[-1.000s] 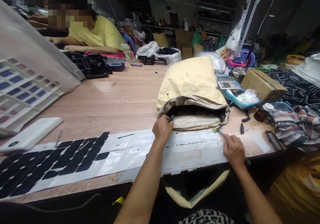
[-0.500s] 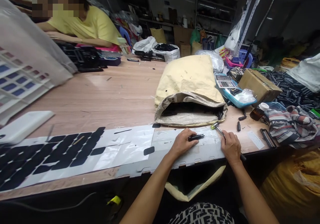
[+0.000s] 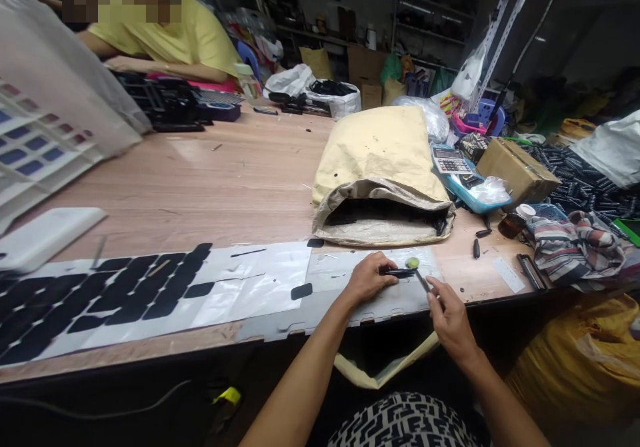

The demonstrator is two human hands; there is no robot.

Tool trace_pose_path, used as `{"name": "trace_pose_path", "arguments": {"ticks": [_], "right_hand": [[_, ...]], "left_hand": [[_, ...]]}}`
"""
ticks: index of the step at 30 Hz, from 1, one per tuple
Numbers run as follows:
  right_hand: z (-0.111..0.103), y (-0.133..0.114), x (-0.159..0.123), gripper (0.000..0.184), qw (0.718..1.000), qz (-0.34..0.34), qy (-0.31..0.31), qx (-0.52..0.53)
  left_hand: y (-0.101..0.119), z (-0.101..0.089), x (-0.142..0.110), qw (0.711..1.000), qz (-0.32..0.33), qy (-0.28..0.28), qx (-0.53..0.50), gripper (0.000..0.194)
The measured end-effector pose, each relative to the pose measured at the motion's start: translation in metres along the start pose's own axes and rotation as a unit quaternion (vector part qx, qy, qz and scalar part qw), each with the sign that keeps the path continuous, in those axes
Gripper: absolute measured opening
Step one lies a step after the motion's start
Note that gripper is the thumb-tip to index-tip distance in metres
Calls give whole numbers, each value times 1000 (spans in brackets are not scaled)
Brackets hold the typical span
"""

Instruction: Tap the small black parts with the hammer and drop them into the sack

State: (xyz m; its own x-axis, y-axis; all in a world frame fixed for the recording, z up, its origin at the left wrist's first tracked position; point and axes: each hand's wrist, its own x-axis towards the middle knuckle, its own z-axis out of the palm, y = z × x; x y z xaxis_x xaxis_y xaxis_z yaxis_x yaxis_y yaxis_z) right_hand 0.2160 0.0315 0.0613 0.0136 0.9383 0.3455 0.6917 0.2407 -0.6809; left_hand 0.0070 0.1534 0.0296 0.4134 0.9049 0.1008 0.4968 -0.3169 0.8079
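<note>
My left hand (image 3: pixel 373 276) is closed on a slim black rod-like part (image 3: pixel 399 273), which points right over the grey-white sheet (image 3: pixel 345 300) at the table's front edge. My right hand (image 3: pixel 453 317) grips the thin shaft of a small hammer (image 3: pixel 423 280). Its round yellow-green head (image 3: pixel 413 262) is by the tip of the black part; whether they touch, I cannot tell. Just behind my hands lies a cream sack (image 3: pixel 380 147), its mouth open toward me and dark pieces inside.
Black flat pieces (image 3: pixel 165 277) lie on white paper at left, near a white crate (image 3: pixel 50 157). To the right are a blue tray (image 3: pixel 480 200) with a calculator, a cardboard box (image 3: pixel 517 170) and a brown bottle (image 3: pixel 515 222). A person in yellow (image 3: pixel 200 40) sits across the table.
My right hand has moved left, bringing the hammer head to the end of the black part. My left hand stays in nearly the same place, still holding the part.
</note>
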Motion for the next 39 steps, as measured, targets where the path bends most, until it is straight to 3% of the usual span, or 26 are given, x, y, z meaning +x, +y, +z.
{"name": "trace_pose_path", "arguments": {"ticks": [9, 14, 30, 35, 39], "right_hand": [[18, -15, 2, 38, 999, -43, -22, 13], [23, -13, 3, 38, 999, -28, -30, -12], [5, -1, 5, 35, 999, -8, 4, -33], [-6, 26, 26, 35, 984, 8, 70, -164], [-8, 56, 42, 33, 932, -1, 91, -351]], "left_hand": [[2, 1, 2, 1000, -10, 0, 10, 12], [2, 1, 3, 1000, -7, 4, 11, 9], [0, 7, 2, 999, -19, 36, 8, 14], [-2, 5, 1, 999, 4, 31, 27, 12], [-5, 4, -1, 999, 25, 22, 21, 18]]}}
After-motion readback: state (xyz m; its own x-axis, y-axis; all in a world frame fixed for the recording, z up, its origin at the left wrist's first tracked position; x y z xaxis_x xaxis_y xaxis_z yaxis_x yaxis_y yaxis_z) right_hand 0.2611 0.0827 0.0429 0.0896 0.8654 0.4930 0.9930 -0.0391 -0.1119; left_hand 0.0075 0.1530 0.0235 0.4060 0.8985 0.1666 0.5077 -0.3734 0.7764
